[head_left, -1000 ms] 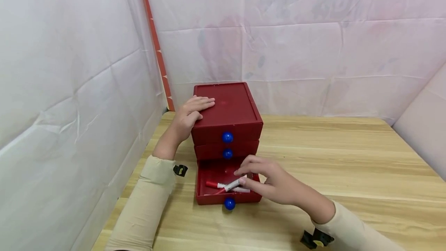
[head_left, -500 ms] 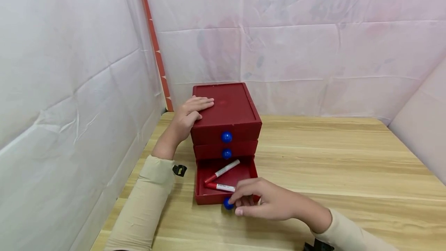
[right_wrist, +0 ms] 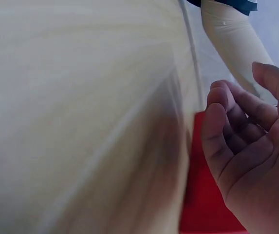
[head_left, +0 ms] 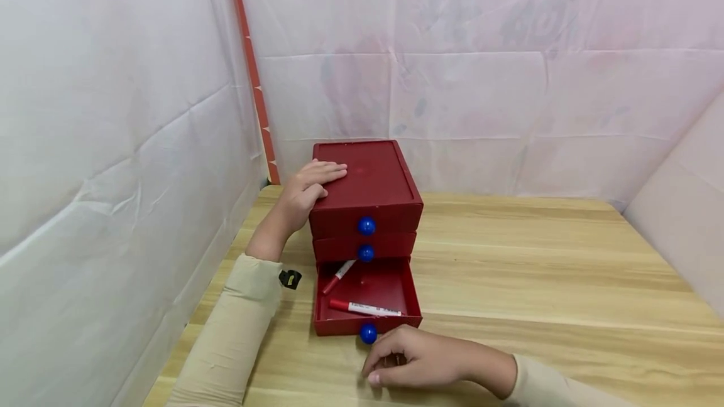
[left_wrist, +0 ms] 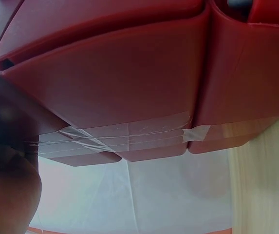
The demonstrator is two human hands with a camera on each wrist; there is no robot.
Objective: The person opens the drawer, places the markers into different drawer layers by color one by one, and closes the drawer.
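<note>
Left hand (head_left: pixel 308 186) is lying flat on the top of the red drawer box (head_left: pixel 367 184), fingers straight and pressed to the lid near its left edge. Judging by the placement, it is bracing the box so it does not slide on the counter (head_left: pixel 537 256). The left wrist view is showing only the box's red side and some clear tape along it.

Bottom drawer (head_left: pixel 366 297) is standing pulled out toward the person; the two drawers above are sitting closed, each with a blue knob. Two red-and-white markers are lying inside the open drawer: one marker (head_left: pixel 364 309) is lying crosswise near the front wall, the other marker (head_left: pixel 338 276) is slanting at the back left, partly under the drawer above.

Right hand (head_left: pixel 418 360) is resting on the counter just in front of the drawer's knob (head_left: pixel 368 333), fingers loosely curled and holding nothing. The right wrist view (right_wrist: pixel 246 146) is confirming the empty, half-curled palm, with red drawer below it. Fingertips are sitting near the knob but apart from it.
</note>
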